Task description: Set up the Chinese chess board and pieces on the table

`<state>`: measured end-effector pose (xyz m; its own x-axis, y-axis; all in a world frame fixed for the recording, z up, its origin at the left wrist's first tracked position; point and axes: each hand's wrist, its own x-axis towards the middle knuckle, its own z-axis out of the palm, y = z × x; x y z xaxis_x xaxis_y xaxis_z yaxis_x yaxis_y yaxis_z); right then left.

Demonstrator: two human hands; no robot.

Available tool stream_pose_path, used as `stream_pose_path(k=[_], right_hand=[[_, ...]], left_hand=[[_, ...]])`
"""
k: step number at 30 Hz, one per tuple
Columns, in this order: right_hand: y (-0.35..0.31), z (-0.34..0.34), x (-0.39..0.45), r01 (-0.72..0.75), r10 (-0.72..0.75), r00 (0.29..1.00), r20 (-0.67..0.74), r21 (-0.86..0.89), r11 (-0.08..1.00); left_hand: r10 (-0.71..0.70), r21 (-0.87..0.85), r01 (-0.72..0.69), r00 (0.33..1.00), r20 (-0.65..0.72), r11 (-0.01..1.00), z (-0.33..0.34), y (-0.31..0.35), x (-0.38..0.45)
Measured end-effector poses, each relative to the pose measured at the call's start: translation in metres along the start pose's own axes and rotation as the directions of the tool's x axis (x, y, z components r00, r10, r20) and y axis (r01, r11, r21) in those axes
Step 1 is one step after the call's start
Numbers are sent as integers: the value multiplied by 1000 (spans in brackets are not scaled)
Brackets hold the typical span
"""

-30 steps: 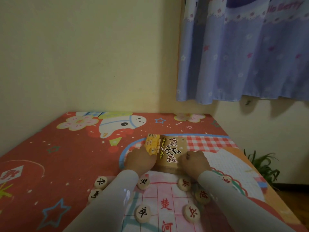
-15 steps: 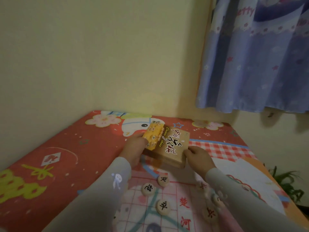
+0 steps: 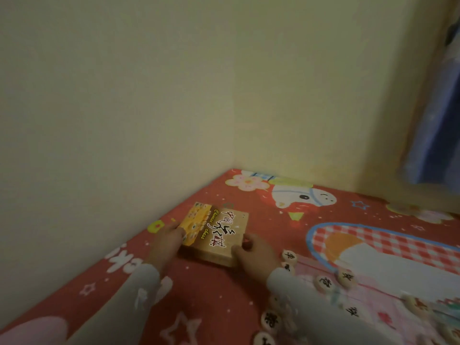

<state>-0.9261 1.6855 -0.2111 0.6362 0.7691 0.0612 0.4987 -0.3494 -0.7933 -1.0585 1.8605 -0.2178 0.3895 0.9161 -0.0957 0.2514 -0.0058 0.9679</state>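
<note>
A brown and yellow Chinese chess box [image 3: 219,234] rests on the red cartoon tablecloth [image 3: 104,290] near the left wall. My left hand [image 3: 165,241] grips its yellow left end, and my right hand [image 3: 256,252] grips its near right corner. Round wooden chess pieces [image 3: 323,282] with black characters lie scattered to the right of my right arm. They sit on and around the pale pink chess board sheet [image 3: 373,302], which my right sleeve partly covers.
The cream wall [image 3: 124,120] runs close along the table's left and far edges. A blue curtain [image 3: 438,120] hangs at the upper right. More pieces [image 3: 270,319] lie by my right sleeve near the bottom edge.
Both hands have carried the box from the middle of the table to the left, close to the wall. The view has swung left, so the board and pieces now sit at the lower right.
</note>
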Motion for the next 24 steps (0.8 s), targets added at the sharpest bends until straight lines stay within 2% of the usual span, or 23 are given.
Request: stream_pose_path(k=[4,7,9,11,13,16,19,22,24], right_hand=[[-10,52,3,13,-6,997,72,-91,996],[-16,64,5,60,-42,995,89,-224,973],[-18,63,3,106,-76,991,107,-314,943],[-16,63,2,147,-104,985,136,-361,921],[-13,64,2,153,-91,981,173,-390,908],[-16,62,2,135,-49,974,223,-390,911],[-18,49,-4,139,-69,976,206,-349,927],[-21,23,-22,161,-107,978,180,-325,932],[-20,0,-34,154,-123,986,115,-316,936]], left_hand=[[4,-16,-6,991,-135,1000,-32,-18,-5],[112,170,-95,989,-94,981,-40,-28,2],[195,385,-170,980,-27,907,-39,-37,9],[257,592,-213,966,11,778,-36,-45,13],[278,706,-204,961,11,678,-31,-48,19],[257,781,-183,966,30,597,-31,-45,26],[318,849,-209,947,51,485,-29,-41,21],[462,847,-315,882,94,429,-22,-33,6],[548,782,-461,815,187,419,-10,-27,-12]])
